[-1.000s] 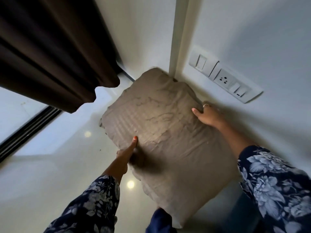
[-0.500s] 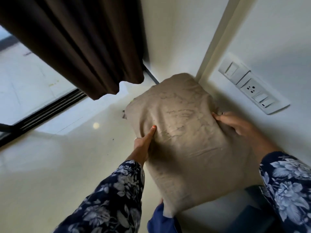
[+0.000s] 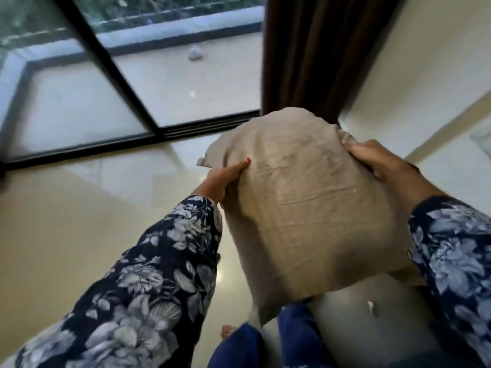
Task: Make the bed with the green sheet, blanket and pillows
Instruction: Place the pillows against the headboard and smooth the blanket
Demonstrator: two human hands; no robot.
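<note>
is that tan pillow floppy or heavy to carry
The pillow looks soft: the left hand dents its side. Probably light, since both hands, the right hand gripping the far edge, hold it in the air. Its loose cover corners may flop.

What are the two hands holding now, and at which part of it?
Both hands hold one beige pillow, lifted above the floor. The left hand grips its left side edge, thumb on the front. The right hand grips its upper right corner.

No legible text, label, brand, number or sign on anything in view.
</note>
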